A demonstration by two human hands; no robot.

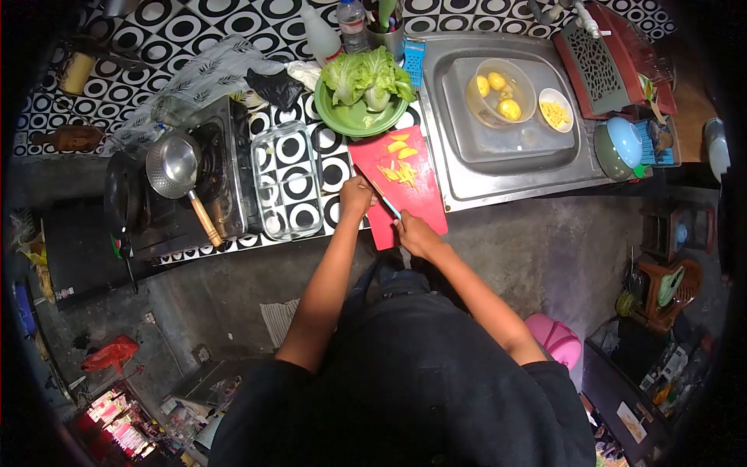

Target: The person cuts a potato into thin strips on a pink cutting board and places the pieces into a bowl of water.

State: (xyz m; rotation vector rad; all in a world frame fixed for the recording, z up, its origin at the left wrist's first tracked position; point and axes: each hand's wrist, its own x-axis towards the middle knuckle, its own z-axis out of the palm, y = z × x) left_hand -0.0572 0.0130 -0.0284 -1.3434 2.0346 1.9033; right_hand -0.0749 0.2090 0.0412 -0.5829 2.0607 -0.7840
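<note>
My right hand (418,236) grips a knife (391,207) by its light blue handle, low over the red cutting board (428,210). The blade slants up and left across the board. Close to the blade, at the board's left edge, my left hand (357,197) has its fingers closed; what they hold, if anything, is too small to make out. Yellow cut strips (399,173) lie in a loose pile past the blade. Beyond them are larger yellow slices (399,146), which look like potato.
Behind the board stands a green bowl (359,124) of leafy greens (369,78). A glass dish (289,226) and a stove with a saucepan (173,165) are on the left. The sink (459,187) on the right holds a bowl of yellow potatoes (510,109) and a small bowl (555,110) of cut pieces.
</note>
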